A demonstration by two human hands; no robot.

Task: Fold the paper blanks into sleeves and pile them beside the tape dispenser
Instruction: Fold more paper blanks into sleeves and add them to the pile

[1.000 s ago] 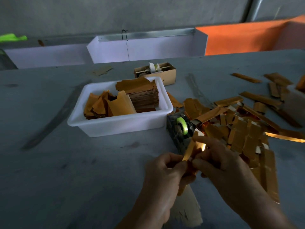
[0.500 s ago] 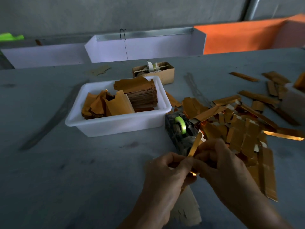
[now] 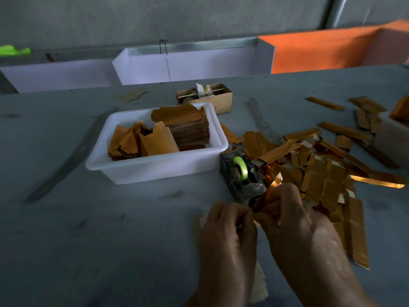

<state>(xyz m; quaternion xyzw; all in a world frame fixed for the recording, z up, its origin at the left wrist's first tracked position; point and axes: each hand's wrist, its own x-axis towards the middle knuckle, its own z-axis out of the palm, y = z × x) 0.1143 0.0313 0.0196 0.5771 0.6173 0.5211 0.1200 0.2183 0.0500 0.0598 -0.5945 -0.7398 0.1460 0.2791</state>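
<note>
Fingers [image 3: 245, 214] of the left hand [image 3: 228, 244] are pinching the lower end of a gold paper blank [image 3: 263, 196], while those of the right hand [image 3: 296, 231] are closing on the same strip from the other side; both sets are clamped on the paper, none apart. Holding the blank at two adjoining points is keeping the crease line taut, which is probably why the hands are meeting thumb to thumb just in front of the tape dispenser [image 3: 242, 176]. The strip is rising obliquely from the grip toward the dispenser's near end, presumably so that its seam is arriving close to the green tape roll [image 3: 240, 166]. Whether tape is already touching the paper cannot be told.

Finished sleeves [image 3: 318, 171] are lying in a loose heap on the desk [image 3: 88, 229] just right of the dispenser, within short reach of the right hand for dropping. Unfolded blanks [image 3: 188, 127] are waiting stacked and in a looser bundle in the white tub [image 3: 159, 167] just left of the dispenser, on the left hand's side for picking. A small cardboard box [image 3: 212, 97] is standing behind the tub, apparently unused. Judged from the heap and the remaining stack, the task is partway done.
</note>
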